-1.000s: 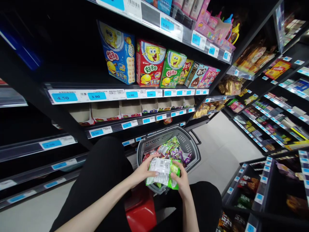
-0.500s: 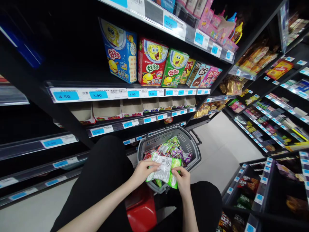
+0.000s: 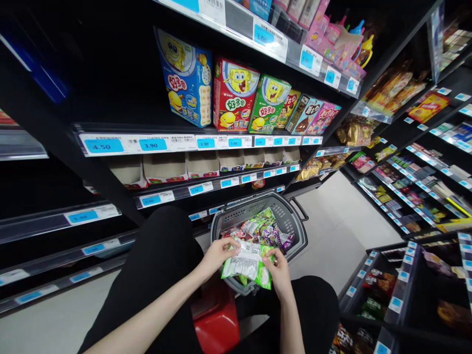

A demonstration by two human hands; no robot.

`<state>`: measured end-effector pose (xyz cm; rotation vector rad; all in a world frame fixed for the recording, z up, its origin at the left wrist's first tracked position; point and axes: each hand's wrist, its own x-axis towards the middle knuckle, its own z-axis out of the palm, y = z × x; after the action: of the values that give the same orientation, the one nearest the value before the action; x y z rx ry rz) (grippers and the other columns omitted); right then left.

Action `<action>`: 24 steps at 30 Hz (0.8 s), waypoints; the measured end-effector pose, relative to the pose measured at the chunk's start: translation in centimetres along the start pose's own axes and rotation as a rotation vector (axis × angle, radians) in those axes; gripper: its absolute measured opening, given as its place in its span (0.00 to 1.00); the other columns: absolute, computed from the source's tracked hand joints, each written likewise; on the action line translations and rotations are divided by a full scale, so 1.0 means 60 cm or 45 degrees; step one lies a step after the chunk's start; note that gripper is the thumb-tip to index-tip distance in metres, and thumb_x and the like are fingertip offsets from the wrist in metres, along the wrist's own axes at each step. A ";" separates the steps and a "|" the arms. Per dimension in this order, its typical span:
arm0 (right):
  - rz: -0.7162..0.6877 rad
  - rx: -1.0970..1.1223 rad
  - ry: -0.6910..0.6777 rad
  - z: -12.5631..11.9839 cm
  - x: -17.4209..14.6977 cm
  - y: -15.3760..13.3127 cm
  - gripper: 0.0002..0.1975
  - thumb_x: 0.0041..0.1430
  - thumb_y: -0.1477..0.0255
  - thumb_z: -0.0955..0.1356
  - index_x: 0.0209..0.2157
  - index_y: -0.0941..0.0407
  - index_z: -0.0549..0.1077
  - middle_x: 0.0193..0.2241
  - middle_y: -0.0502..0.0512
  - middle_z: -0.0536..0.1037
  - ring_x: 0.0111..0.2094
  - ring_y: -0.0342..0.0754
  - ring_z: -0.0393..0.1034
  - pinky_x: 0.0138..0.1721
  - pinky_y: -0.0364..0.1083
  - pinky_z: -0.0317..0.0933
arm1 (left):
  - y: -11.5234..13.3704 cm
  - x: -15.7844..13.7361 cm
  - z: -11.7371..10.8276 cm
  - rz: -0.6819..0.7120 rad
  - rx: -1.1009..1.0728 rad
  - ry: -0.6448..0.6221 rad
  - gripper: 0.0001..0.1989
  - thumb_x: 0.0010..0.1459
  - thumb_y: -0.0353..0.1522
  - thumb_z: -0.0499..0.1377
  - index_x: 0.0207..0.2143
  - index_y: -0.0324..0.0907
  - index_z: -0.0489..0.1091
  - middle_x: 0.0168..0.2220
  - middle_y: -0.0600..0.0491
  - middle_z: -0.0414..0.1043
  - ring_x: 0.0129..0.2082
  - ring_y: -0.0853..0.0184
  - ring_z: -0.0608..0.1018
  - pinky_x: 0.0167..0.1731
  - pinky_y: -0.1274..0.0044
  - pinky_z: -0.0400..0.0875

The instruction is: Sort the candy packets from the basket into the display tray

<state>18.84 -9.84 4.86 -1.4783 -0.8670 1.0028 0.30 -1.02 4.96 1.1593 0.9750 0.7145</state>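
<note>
A green and white candy packet, printed side up, is held over the near end of a grey shopping basket. My left hand pinches its upper left edge between thumb and fingers. On the packet's right side, my right hand grips the edge, thumb on top. Beneath and beyond it, several colourful candy packets in green, red and purple lie piled in the basket. The packet hides part of the pile.
Ahead, a shelf holds snack boxes, with open cardboard trays one level below. Between my knees is a red stool. Bins of packaged snacks stand at the right, near the pale floor.
My left hand has shifted up slightly along the packet's edge. The packet has tilted a little, its near edge now lower and its top creased between the hands.
</note>
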 end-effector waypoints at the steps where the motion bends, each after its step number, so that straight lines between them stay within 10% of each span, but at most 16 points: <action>1: 0.053 0.118 -0.030 -0.003 -0.002 0.000 0.10 0.44 0.66 0.72 0.25 0.54 0.68 0.21 0.44 0.69 0.23 0.42 0.61 0.26 0.40 0.55 | -0.006 0.000 0.001 -0.083 -0.142 -0.031 0.08 0.38 0.31 0.65 0.25 0.39 0.72 0.22 0.55 0.72 0.24 0.67 0.72 0.27 0.78 0.64; 6: 0.237 0.682 -0.012 -0.004 -0.013 -0.002 0.15 0.42 0.59 0.73 0.23 0.55 0.70 0.25 0.49 0.75 0.24 0.44 0.67 0.26 0.42 0.60 | -0.007 -0.002 0.002 -0.522 -0.684 -0.210 0.10 0.39 0.24 0.61 0.29 0.34 0.72 0.27 0.50 0.75 0.26 0.69 0.76 0.30 0.79 0.70; 11: 0.290 0.926 0.100 -0.006 -0.013 -0.010 0.17 0.37 0.64 0.76 0.31 0.53 0.74 0.29 0.49 0.77 0.29 0.41 0.70 0.29 0.38 0.63 | 0.015 -0.008 -0.004 -0.604 -0.719 -0.296 0.17 0.38 0.20 0.58 0.35 0.34 0.71 0.31 0.49 0.76 0.35 0.65 0.78 0.38 0.76 0.72; 18: 0.363 0.165 0.233 -0.024 0.005 0.029 0.17 0.36 0.57 0.73 0.16 0.56 0.70 0.07 0.42 0.61 0.10 0.38 0.51 0.12 0.39 0.46 | -0.013 -0.004 0.005 -0.400 0.153 -0.244 0.17 0.47 0.43 0.58 0.17 0.38 0.63 0.16 0.54 0.71 0.13 0.72 0.68 0.16 0.79 0.61; 24: 0.310 0.025 0.209 -0.039 0.012 0.054 0.15 0.33 0.61 0.74 0.11 0.58 0.70 0.11 0.46 0.67 0.17 0.43 0.61 0.20 0.41 0.55 | -0.028 0.007 0.002 -0.331 0.206 -0.160 0.21 0.43 0.42 0.60 0.11 0.40 0.56 0.05 0.63 0.52 0.09 0.78 0.54 0.15 0.82 0.47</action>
<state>21.28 -10.50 1.65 -1.6519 -0.5678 1.0462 0.54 -1.14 3.22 1.1753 1.0670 0.3561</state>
